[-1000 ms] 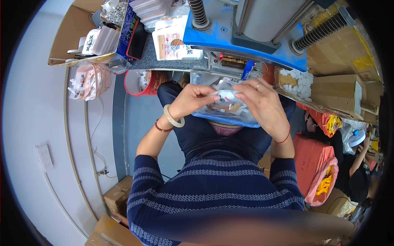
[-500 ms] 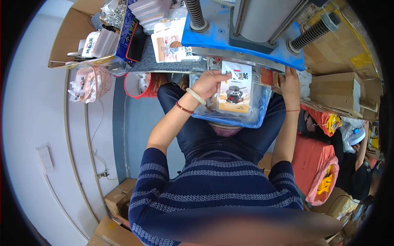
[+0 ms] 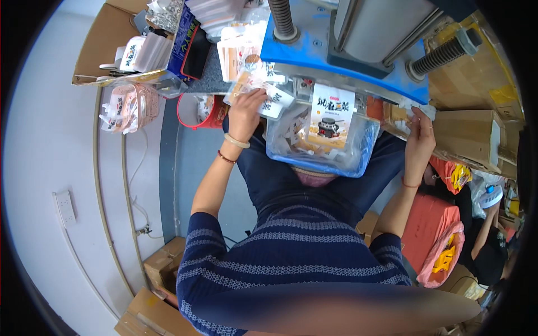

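Note:
A printed white-and-orange pouch [image 3: 330,120] hangs from under the blue press [image 3: 347,53], its lower part over a blue-lined tub [image 3: 367,154] that holds more pouches. My left hand [image 3: 246,115] has come to a similar loose pouch [image 3: 276,103] at the near edge of the worktop, fingers closed over its near side. Behind that pouch lies a pile of flat pouches [image 3: 230,59]. To the right of the press, my right hand [image 3: 420,137] is raised with its fingertips drawn together against whitish, translucent material [image 3: 421,107]; its exact kind is not clear.
A red bucket [image 3: 188,115] stands below the worktop, left of my legs. A pink basket [image 3: 147,103] hangs by the wall. Cardboard boxes [image 3: 468,134] crowd the right side. Farther right, another person's arm [image 3: 485,232] reaches toward a blue-and-white round object [image 3: 491,196].
My left hand has left the pouch at the press and moved left onto another pouch. The right hand has moved away from the press's right edge to the whitish material.

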Available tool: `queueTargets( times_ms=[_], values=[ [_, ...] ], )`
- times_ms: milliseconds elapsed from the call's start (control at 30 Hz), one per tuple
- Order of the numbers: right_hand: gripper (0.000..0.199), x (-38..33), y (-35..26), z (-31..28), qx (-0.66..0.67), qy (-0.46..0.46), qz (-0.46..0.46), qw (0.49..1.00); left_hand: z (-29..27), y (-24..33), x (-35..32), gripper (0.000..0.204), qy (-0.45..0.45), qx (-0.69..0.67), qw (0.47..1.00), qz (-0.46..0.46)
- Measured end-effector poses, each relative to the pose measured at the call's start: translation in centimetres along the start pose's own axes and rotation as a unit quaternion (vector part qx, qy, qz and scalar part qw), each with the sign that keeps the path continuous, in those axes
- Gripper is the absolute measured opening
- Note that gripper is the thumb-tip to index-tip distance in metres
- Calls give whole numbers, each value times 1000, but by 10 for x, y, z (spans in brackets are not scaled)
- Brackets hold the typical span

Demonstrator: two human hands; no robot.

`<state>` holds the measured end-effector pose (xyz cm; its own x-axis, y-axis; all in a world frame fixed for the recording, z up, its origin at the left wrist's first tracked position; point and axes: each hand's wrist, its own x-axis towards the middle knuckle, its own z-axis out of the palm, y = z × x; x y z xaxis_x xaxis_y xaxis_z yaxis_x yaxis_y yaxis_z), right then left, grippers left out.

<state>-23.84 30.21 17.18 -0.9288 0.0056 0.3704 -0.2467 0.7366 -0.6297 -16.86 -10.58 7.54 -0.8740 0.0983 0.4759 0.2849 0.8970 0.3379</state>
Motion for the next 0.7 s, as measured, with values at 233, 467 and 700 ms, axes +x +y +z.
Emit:
queueTargets(
  times_ms=[233, 467, 700],
  values=[
    [14, -57, -93, 30, 290, -202, 39, 935, -32, 62, 17, 19, -71, -375, 892, -242],
    [19, -20, -135, 28, 222, -111, -219, 944, -48, 110, 32, 17, -171, -437, 849, -243],
    [25, -8, -100, 35, 116, -339, -73, 931, -17, 93, 34, 25, -396, -586, 646, -286]
  ],
)
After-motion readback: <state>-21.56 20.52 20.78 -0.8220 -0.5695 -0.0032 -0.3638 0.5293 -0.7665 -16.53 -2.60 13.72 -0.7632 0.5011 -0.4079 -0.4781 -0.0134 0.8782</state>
